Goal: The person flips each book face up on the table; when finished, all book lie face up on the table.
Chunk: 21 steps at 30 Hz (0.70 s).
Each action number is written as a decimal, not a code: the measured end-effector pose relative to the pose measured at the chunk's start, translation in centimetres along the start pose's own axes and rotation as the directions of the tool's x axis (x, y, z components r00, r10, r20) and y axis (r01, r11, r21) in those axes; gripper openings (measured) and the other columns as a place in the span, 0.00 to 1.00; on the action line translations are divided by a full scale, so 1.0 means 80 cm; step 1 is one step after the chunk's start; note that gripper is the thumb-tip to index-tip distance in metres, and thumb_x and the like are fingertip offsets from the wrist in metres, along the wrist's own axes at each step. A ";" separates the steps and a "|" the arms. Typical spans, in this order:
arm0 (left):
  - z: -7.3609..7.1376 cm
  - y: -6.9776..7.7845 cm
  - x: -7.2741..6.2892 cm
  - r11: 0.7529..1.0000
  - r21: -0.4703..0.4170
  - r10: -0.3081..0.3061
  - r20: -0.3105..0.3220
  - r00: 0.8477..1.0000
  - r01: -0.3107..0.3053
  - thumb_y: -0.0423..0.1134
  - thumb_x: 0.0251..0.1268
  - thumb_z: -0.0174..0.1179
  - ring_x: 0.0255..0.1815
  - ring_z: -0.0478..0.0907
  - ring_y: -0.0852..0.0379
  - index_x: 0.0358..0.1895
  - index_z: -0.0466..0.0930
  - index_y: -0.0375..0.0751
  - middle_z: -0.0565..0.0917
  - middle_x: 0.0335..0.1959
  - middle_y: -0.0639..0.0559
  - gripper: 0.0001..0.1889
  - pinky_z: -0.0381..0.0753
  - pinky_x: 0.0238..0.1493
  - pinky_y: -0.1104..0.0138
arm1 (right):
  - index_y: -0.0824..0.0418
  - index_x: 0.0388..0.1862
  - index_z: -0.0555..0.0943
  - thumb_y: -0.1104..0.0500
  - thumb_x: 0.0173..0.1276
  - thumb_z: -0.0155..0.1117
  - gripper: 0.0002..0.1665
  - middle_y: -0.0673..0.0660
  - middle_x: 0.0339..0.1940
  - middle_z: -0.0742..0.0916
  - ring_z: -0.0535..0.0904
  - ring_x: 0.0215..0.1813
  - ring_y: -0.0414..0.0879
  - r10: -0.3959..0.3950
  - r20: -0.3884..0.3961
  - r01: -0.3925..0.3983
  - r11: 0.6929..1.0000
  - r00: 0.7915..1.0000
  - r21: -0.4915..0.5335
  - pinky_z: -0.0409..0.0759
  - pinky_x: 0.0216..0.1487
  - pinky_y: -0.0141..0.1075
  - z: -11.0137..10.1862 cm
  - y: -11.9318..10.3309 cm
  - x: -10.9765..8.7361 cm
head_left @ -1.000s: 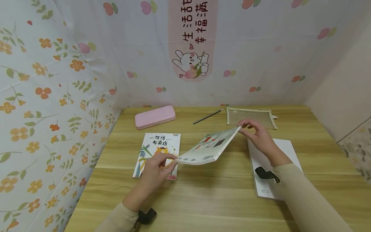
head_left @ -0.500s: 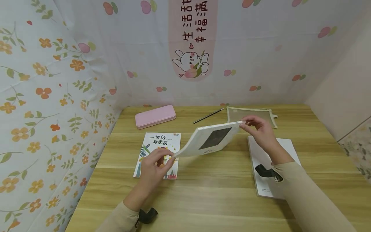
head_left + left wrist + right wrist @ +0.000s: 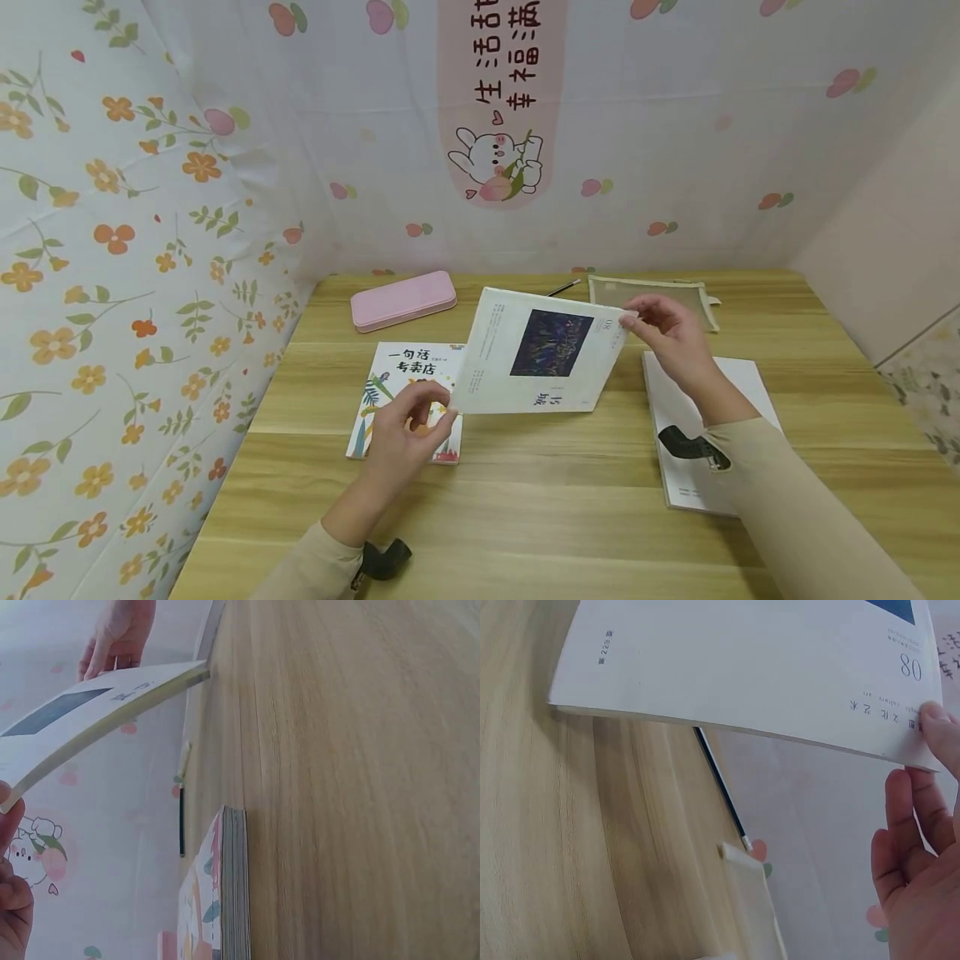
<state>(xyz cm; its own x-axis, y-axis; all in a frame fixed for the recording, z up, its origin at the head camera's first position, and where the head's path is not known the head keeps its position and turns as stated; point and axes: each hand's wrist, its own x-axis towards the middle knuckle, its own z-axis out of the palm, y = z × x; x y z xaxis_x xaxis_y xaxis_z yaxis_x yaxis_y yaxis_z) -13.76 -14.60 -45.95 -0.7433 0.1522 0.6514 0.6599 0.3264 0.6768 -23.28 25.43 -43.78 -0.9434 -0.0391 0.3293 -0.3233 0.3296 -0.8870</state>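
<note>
Between my two hands a thin white magazine with a dark picture on its cover is held tilted above the table. My left hand pinches its lower left corner between thumb and fingers. At the upper right corner, my right hand pinches it the same way. The cover text faces me upside down, with "08" near the right hand. Under the left hand lies a picture book with a colourful cover, partly hidden by the hand. The right wrist view shows the thumb on the magazine's cover and fingers behind it.
A pink pencil case lies at the back left of the wooden table. Behind the magazine are a pencil, partly hidden, and a mesh zip pouch. A white book lies under the right forearm.
The magazine has been flipped over between my hands, from its back cover with red shapes to its front cover with the dark picture. Both hands keep their grip and stay nearly in place.
</note>
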 end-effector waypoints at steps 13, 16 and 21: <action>0.001 0.000 -0.007 1.000 0.005 -0.027 0.054 0.998 0.027 0.25 0.56 0.73 0.22 0.65 0.54 0.46 0.85 0.44 0.85 0.31 0.51 0.16 0.64 0.22 0.69 | 0.66 0.54 0.79 0.64 0.78 0.61 0.10 0.46 0.47 0.83 0.78 0.48 0.40 -0.013 0.167 0.021 0.999 0.986 -0.046 0.77 0.48 0.25 -0.006 0.014 -0.002; 0.002 0.000 -0.008 0.999 0.020 -0.033 0.061 0.998 0.031 0.25 0.56 0.73 0.23 0.65 0.54 0.45 0.85 0.45 0.84 0.31 0.50 0.16 0.64 0.22 0.69 | 0.64 0.52 0.81 0.62 0.78 0.60 0.09 0.49 0.47 0.84 0.78 0.47 0.41 0.000 0.204 0.016 0.997 0.979 -0.075 0.77 0.48 0.26 -0.008 0.014 -0.001; 0.002 0.001 -0.011 0.996 0.050 -0.076 0.093 0.993 0.072 0.26 0.54 0.75 0.23 0.66 0.53 0.45 0.87 0.47 0.85 0.30 0.53 0.17 0.64 0.23 0.71 | 0.59 0.53 0.84 0.59 0.73 0.69 0.12 0.55 0.53 0.85 0.78 0.51 0.42 0.051 0.258 -0.010 0.987 0.965 -0.157 0.76 0.52 0.28 -0.010 0.016 0.001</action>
<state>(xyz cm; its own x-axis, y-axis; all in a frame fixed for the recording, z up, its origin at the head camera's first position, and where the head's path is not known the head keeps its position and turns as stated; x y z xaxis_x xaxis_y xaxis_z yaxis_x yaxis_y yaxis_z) -13.09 -14.54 -46.55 -0.7984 0.2134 0.5631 0.5986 0.3827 0.7037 -23.74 26.63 -44.63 -0.9458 -0.2640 0.1890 -0.2980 0.4744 -0.8283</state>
